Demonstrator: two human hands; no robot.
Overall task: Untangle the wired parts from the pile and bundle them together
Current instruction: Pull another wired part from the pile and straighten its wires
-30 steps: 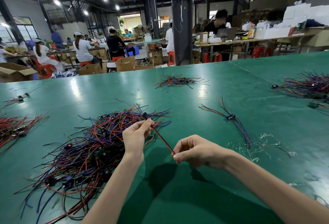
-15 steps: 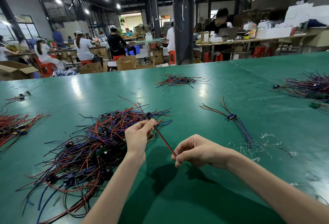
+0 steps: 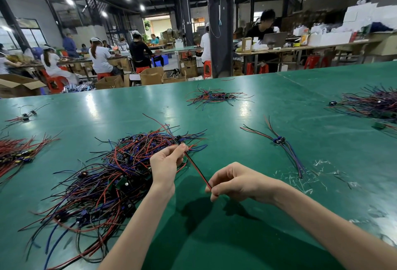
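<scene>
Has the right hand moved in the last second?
No: the right hand keeps its place left of the small bundle, pinching the red-black wire.

Green table [image 3: 225,244] bears a wire pile [image 3: 103,175] and a small bundle [image 3: 279,140]

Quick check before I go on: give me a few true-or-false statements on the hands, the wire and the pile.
1. The left hand and right hand pinch one red-black wire. True.
2. The wire sags slack between them. False: it runs straight.
3. The right hand is in the pile. False: it is over bare table, right of the pile.
4. A small bundle lies apart, further right. True.
</scene>
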